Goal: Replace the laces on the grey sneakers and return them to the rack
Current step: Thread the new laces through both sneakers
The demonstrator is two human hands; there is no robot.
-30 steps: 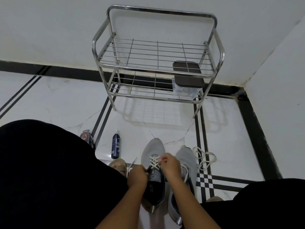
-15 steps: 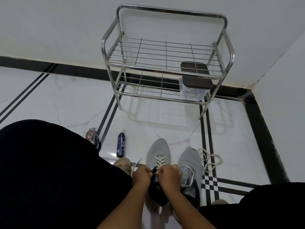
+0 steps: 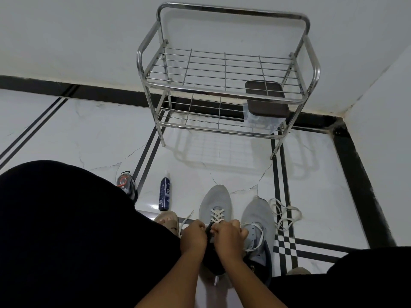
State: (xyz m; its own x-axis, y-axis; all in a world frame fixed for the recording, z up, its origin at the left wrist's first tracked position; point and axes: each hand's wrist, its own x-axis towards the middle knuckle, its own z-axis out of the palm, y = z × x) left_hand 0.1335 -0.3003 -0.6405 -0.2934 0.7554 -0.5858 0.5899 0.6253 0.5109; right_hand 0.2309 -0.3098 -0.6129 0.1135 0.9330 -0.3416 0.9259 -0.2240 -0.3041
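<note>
From the head view, I look down past my dark-clad knees at two grey sneakers on the white floor [image 3: 89,134]. My left hand [image 3: 193,236] and right hand [image 3: 229,235] meet over the left sneaker [image 3: 214,202], just behind its white lace [image 3: 216,215], which crisscrosses the front eyelets. The fingers of both hands are curled in; the right pinches the lace where the crisscross ends, at the edge of the dark tongue. The left hand's fingers are bunched tight near a loose lace end [image 3: 185,220] that trails out to the left, but I cannot tell whether they grip it.

The right sneaker [image 3: 259,218] stands just beside the first, toe pointing the same way, with a lace threaded loosely and slack across its open throat. A spare lace [image 3: 283,215] lies in a loose tangle on the floor just right of that shoe.

To the left, a dark blue bottle [image 3: 165,193] lies on the floor, and further left a small dark round thing [image 3: 125,183] with a red ring peeks past my knee. One toe of a tan sandal [image 3: 168,220] shows beside my left hand.

The steel rack [image 3: 226,67] stands against the wall, well apart from the shoes. A clear box with a dark lid [image 3: 265,101] sits at the right end of its lower shelf.
</note>
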